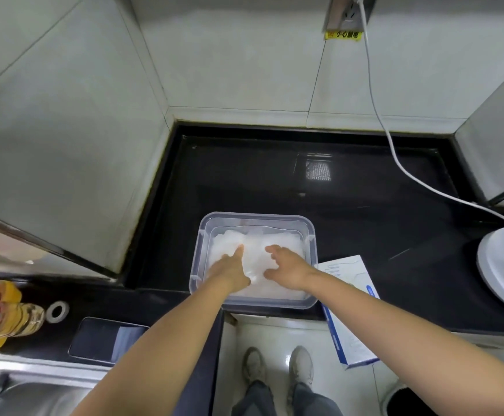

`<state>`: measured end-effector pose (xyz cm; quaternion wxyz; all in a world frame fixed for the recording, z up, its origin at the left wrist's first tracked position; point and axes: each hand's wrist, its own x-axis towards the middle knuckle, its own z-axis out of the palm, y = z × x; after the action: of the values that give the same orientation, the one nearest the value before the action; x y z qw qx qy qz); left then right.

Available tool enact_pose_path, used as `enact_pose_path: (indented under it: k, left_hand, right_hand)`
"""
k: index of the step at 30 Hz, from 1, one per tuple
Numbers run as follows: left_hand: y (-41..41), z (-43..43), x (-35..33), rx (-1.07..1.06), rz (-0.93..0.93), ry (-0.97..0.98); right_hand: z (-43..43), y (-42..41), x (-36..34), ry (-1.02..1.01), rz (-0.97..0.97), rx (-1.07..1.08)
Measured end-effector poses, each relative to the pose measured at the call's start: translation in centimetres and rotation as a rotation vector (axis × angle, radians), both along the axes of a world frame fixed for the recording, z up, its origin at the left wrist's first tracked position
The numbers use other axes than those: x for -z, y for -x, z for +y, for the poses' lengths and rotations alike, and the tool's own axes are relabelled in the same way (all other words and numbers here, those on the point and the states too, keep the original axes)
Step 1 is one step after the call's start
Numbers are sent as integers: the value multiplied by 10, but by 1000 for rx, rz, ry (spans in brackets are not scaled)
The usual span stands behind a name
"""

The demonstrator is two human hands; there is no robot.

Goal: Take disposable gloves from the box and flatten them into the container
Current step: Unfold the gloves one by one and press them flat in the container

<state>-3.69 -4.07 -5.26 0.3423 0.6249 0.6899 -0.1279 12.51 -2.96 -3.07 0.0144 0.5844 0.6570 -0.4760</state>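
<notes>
Now left hand and right hand, fingers spread and gripping nothing, press the gloves flat inside the container; the box lies just beside it for easy reach.

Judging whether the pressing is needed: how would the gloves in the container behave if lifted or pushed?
Probably floppy: the gloves lie crumpled and translucent in the container. Likely light and springy, since left hand and right hand both press down on them.
</notes>
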Motion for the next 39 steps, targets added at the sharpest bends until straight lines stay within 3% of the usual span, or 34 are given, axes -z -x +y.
enact_pose_path:
  k: [2, 5, 7, 10, 14, 17, 21, 26, 29, 34, 39]
  left_hand:
    - [-9, -2, -14, -23, 56, -173]
    - [-32, -4, -39, -121, -16, -435]
    - [-57, -6, -54, -131, -96, -520]
    - [-100, -12, -71, -108, -268, -561]
    - [-156, -25, -68, -22, -466, -450]
    - [-181, -40, -50, 36, -404, -210]
    - [-189, -60, -21, -24, -307, 99]
    - [-187, -62, -8, -86, -324, 94]
    - [-187, -61, -8, -84, -330, 93]
    - [-186, -60, -10, -42, -333, 108]
    - [-188, -59, -10, 6, -347, 106]
  right_hand:
    - [2, -11, -14, -149, 117, 38]
    - [7, -38, -34, -296, 262, 182]
    - [8, -64, -39, -346, 243, 235]
    - [3, -100, -34, -342, 68, 230]
    - [-19, -132, -19, -148, -270, 77]
    - [-40, -140, -7, -84, -470, -35]
    - [-56, -140, 12, -175, -538, -123]
    - [-58, -145, 23, -226, -545, -110]
    - [-54, -154, 26, -197, -403, 15]
    - [-50, -174, 22, -182, 109, 301]
    - [-31, -179, -9, -214, 440, 585]
